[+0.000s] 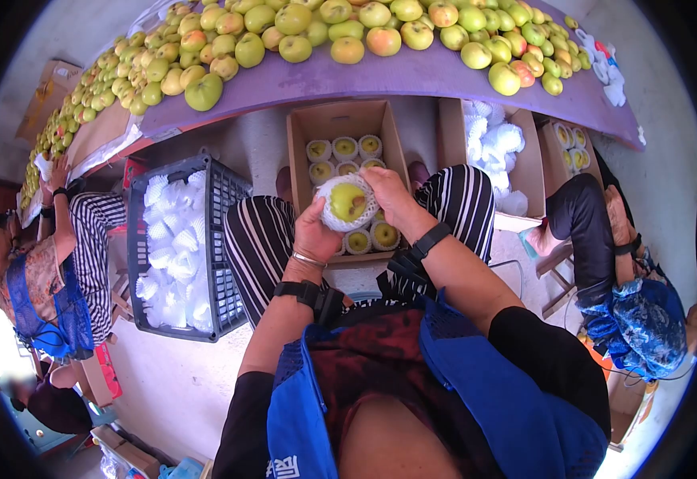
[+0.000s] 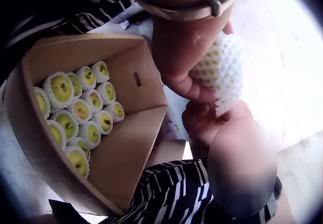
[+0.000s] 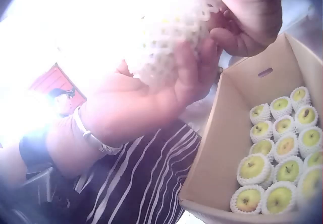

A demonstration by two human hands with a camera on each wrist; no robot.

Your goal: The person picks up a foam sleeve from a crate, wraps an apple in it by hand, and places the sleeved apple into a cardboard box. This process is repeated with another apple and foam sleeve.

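A yellow-green apple (image 1: 348, 203) in a white foam net (image 2: 224, 75) is held between both hands, above the near part of a cardboard box (image 1: 340, 120). My left hand (image 1: 313, 236) grips it from the lower left, its fingers curled along the net in the right wrist view. On the other side, my right hand (image 1: 388, 193) pinches the net's edge with thumb and fingers (image 3: 229, 37). Inside the box stand rows of netted apples (image 2: 81, 109), their tops showing. The held apple hides part of these rows in the head view.
Loose apples (image 1: 348, 49) cover the purple table (image 1: 284, 80) ahead. A dark plastic crate (image 1: 214, 263) of foam nets (image 1: 176, 255) stands at left. Another carton (image 1: 530, 160) of nets is at right. People sit at left (image 1: 45, 279) and right (image 1: 628, 295).
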